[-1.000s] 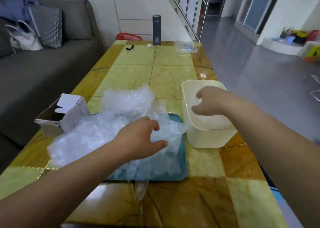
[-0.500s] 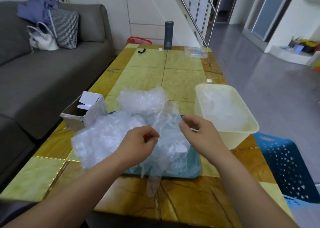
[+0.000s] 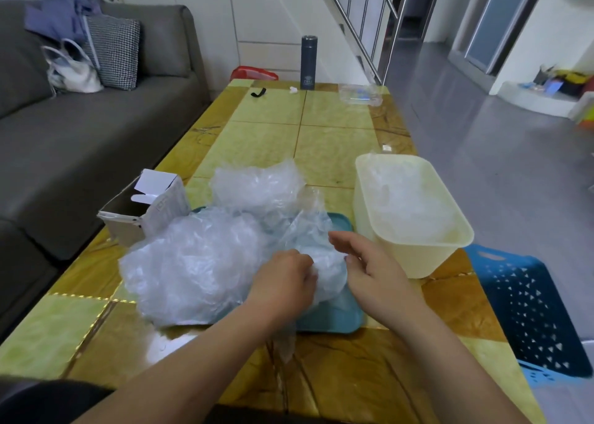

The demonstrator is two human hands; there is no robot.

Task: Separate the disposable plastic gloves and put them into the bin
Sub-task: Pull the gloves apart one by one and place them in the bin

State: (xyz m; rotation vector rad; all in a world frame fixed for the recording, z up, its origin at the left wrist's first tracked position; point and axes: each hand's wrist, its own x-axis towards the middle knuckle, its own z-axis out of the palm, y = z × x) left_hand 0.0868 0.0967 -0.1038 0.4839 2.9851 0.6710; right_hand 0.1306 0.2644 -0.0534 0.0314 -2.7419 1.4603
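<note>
Tiled table (image 3: 334,153) holds gloves (image 3: 199,263), bin (image 3: 450,256); sofa (image 3: 96,140) beside.

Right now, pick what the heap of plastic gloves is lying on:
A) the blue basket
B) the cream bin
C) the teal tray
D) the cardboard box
C: the glove heap spreads over the teal tray, whose bare corner shows at the near right, while the cream bin stands apart to the tray's right.

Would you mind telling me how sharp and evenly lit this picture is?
Head view: the wide-angle lens leans the far door; soft, even light, no hard shadows; pale glare on the table near the tray; the glove pile is a hazy mass.
</note>
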